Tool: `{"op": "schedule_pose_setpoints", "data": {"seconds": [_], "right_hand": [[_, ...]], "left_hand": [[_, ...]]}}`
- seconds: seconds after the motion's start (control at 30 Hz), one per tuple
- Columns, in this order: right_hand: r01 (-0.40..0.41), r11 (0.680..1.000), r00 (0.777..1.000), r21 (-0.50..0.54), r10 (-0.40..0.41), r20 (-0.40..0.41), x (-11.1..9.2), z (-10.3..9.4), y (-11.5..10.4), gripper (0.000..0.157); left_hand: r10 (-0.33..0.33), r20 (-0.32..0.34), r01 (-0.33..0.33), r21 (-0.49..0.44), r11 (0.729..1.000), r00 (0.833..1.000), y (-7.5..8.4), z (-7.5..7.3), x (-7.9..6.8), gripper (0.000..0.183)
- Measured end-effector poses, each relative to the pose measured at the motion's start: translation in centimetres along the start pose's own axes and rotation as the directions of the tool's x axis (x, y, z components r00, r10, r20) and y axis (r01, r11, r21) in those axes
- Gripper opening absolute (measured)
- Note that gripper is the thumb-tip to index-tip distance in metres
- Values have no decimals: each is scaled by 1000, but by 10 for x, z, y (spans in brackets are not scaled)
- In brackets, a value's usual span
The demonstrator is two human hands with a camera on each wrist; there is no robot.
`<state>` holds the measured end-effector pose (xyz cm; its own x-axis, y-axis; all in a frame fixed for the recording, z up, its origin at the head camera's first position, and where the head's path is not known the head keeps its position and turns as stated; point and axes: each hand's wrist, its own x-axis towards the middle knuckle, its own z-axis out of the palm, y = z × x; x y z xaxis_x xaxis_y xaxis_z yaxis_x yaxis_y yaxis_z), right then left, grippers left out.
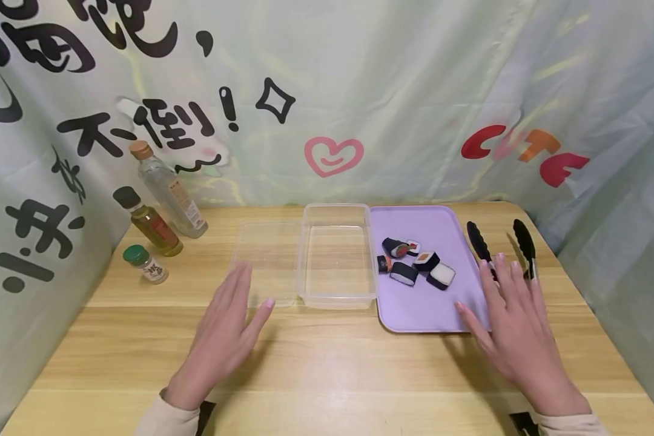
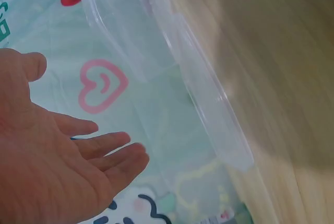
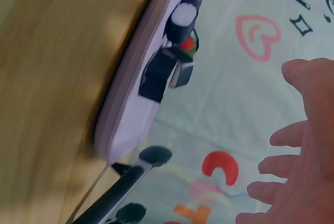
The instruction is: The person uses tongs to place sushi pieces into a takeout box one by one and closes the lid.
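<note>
My left hand [image 1: 222, 336] hovers with straight fingers before the flat clear lid [image 1: 267, 257], holding nothing. To the lid's right stands a clear plastic box [image 1: 338, 300], its top uncovered. My right hand [image 1: 515, 336], fingers spread and bare, overlaps the right edge of the lilac tray [image 1: 414, 315] in the head view. Several sushi pieces lie on that tray, among them a white-topped one [image 1: 441, 276] and a dark-wrapped roll [image 1: 404, 274]. Beyond the right fingers are black-tipped tongs [image 1: 525, 239], their arms spread; my hand hides their rear part. The right wrist view shows the tongs [image 3: 117, 192] beside the tray.
At the back left stand a tall clear bottle [image 1: 174, 194] with an orange cap, a smaller oil bottle [image 1: 155, 227] and a green-capped shaker [image 1: 146, 264]. A printed curtain [image 1: 403, 109] hangs behind and around the wooden table [image 1: 338, 375].
</note>
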<state>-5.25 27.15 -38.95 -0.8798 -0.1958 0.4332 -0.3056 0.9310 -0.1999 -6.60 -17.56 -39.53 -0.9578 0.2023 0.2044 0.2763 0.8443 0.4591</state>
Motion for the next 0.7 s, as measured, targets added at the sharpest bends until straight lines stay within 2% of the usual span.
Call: {"op": "schedule_pose_setpoints", "data": {"seconds": [0.1, 0.27, 0.53, 0.7], "right_hand": [[-33, 999, 999, 8, 33, 5, -1, -3, 8, 78], [-83, 996, 996, 16, 83, 12, -4, -6, 22, 80], [-146, 988, 989, 49, 147, -2, -6, -8, 49, 86], [-213, 975, 976, 66, 210, 51, -2, -8, 65, 89]], "left_hand": [[-8, 12, 9, -77, 997, 1000, 3, 0, 6, 79], [-53, 69, 62, -137, 989, 996, 7, 2, 14, 84], [-125, 162, 163, -244, 956, 979, 10, 5, 30, 84], [-152, 185, 198, -267, 943, 971, 11, 6, 38, 79]]}}
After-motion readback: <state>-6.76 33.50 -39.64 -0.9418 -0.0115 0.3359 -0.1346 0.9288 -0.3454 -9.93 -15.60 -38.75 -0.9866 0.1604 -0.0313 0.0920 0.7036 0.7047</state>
